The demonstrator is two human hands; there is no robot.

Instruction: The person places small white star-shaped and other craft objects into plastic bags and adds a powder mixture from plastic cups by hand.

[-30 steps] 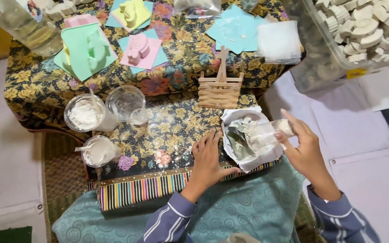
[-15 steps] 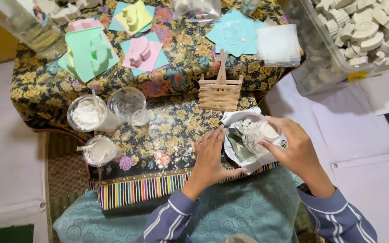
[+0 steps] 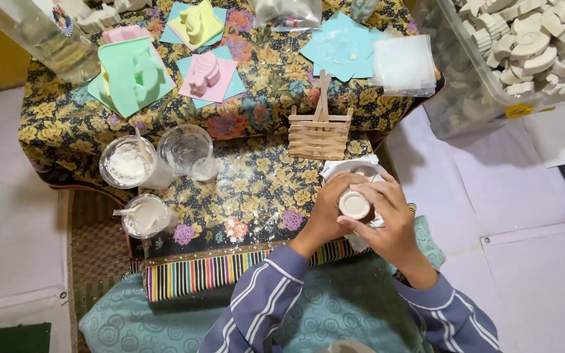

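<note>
Head view: left hand (image 3: 325,216) and right hand (image 3: 387,219) both pinch a small white round cast (image 3: 354,204), steadying it over crumpled paper (image 3: 361,167) at 12 o'clock.

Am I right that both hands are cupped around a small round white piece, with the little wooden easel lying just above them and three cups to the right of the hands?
Nearly: the head view shows the three cups left of the hands, not right. Left hand and right hand do cup the small round white piece, below the wooden easel.
</note>
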